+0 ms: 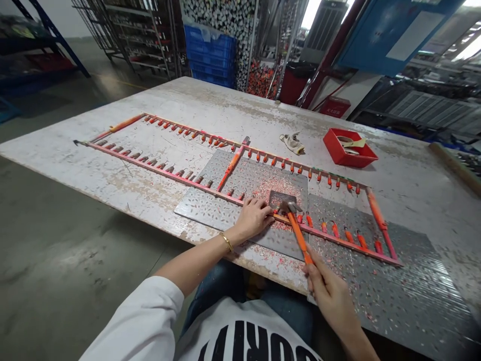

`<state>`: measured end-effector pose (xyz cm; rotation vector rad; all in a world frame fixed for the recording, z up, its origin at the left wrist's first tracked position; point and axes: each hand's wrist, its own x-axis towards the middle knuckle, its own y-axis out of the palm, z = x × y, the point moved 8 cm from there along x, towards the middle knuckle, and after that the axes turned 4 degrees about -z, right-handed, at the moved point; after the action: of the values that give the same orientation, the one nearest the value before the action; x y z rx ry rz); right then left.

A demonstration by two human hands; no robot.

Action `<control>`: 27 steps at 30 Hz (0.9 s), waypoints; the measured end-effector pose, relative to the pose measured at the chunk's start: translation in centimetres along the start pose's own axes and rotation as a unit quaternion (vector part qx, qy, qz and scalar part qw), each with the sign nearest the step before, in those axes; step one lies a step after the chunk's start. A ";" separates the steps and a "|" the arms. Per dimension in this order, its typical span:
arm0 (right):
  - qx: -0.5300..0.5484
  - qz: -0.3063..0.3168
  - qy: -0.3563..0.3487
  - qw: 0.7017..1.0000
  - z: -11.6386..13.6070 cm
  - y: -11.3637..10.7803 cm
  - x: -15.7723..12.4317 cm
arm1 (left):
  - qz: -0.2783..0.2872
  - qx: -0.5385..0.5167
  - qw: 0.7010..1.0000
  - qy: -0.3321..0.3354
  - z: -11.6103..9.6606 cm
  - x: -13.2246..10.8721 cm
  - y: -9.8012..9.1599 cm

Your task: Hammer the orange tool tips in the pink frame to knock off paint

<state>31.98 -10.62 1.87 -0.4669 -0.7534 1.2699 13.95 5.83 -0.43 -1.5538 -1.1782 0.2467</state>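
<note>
**Item: painted hook frame on worktop, with hammer**

1. Frame (pixel 232 165). Long, narrow, pink-orange, lying flat on the worktop (pixel 188 100) and running from 10 o'clock to 4 o'clock across the view. It has two long rails, a cross-bar near the middle and a bar closing the right end. Rows of small paint-coated hooks (pixel 334 229) stand along both rails.
2. Left hand (pixel 254 217). Palm down, fingers spread and unclenched, pressing on the near rail and gripping nothing. There is a gold bracelet (pixel 226 241) at the wrist.
3. Right hand (pixel 330 293). At 5 o'clock of the left hand, clenched round the lower end of the hammer handle.
4. Hammer (pixel 298 233). Orange handle slanting up towards 11 o'clock. The metal head is at the near rail, just right of the left fingertips. Whether it touches the rail cannot be told.
5. Small steel plate (pixel 280 198). Lies under the rail at the hammer head.
6. Perforated metal sheets (pixel 210 208). Lie beneath the frame's right half, strewn with pink paint chips (pixel 274 185).
7. Glove (pixel 293 143). Crumpled, beyond the far rail at 12 o'clock of the left hand.
8. Red tray (pixel 338 153). At 1 o'clock, well apart from the frame, holding a tape roll (pixel 347 141).
9. Blue crates (pixel 210 55). Stacked on the floor past the worktop's far edge.
</note>
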 end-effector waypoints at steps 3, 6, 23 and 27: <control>0.023 -0.060 -0.020 0.998 1.0 -2.2 -0.7 | 0.004 -0.004 1.000 -0.009 0.0 0.0 -0.1; 0.027 -0.123 -0.064 0.990 1.9 -2.9 -1.1 | 0.005 -0.006 1.000 -0.009 0.0 0.0 -0.1; 0.001 -0.084 -0.066 0.994 1.8 -1.1 -0.4 | 0.002 -0.005 1.000 -0.006 0.1 0.0 0.0; -0.013 0.001 -0.032 0.999 0.8 1.0 0.3 | 0.001 -0.006 1.000 0.002 -0.1 -0.1 0.0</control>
<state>30.79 -10.14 1.78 -0.4500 -0.8252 1.2831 13.95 5.73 -0.40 -1.5662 -1.1772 0.2376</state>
